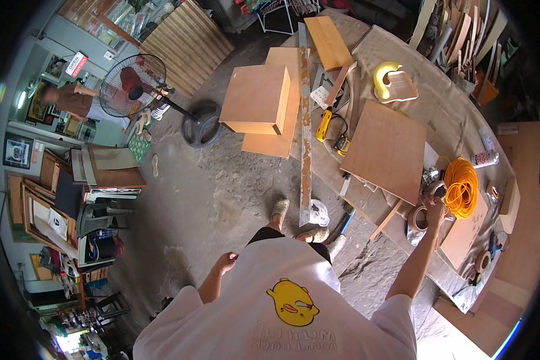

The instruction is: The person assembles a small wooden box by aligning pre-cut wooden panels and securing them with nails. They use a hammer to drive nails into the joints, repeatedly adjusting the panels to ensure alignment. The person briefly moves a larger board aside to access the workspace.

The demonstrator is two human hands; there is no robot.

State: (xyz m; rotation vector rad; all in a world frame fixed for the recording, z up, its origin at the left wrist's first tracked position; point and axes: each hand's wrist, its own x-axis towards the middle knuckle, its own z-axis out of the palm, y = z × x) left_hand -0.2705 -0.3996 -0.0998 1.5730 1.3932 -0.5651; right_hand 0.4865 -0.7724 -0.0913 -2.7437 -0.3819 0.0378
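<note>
My right hand reaches over the workbench, its fingers closed around part of a small roundish, ring-like thing. What that is I cannot make out. Just right of it lies a coil of orange cord. A brown tape roll is close by on the left, beneath the wrist. By my left side hangs my left hand, fingers loosely curled, with nothing seen in them. Beyond the right hand, a brown wooden board lies flat on the bench.
A yellow-and-black tool, a yellow tape measure and a banana-shaped thing lie on the bench. A long metal bar runs beside a wooden box. A standing fan and another person are at left.
</note>
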